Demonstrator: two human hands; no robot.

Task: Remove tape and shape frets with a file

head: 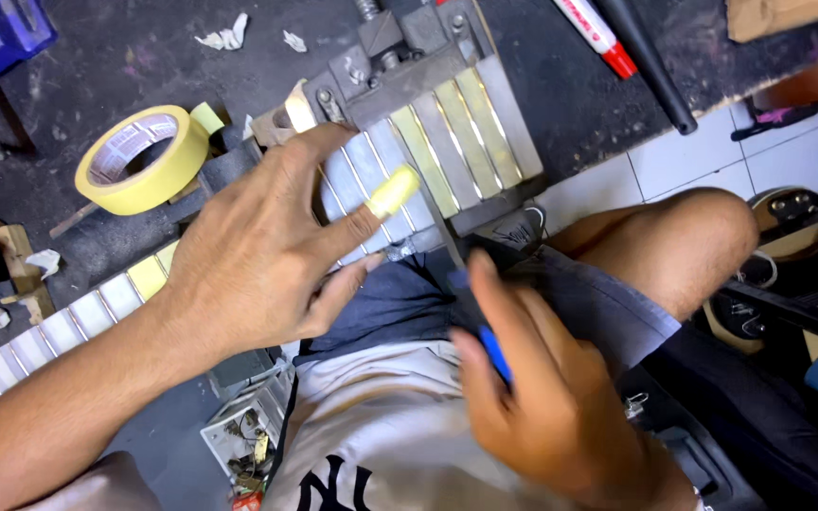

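A guitar neck (447, 142) lies across the dark workbench, its fretboard covered in strips of pale and yellow masking tape between shiny frets. My left hand (267, 246) rests flat on the neck, with a piece of yellow tape (392, 191) wrapped on the index fingertip. My right hand (542, 397) grips a blue-handled tool (485, 331), its thin blade (444, 227) reaching up to the fretboard edge next to my left fingertip. The far part of the neck (59, 326) runs off to the lower left.
A roll of yellow masking tape (144, 161) sits left of the neck. A metal clamp block (400, 57) holds the neck at the top. A red-and-white marker (594, 36), a black rod (650, 66), paper scraps (224, 36) and a small parts box (248, 440) lie around.
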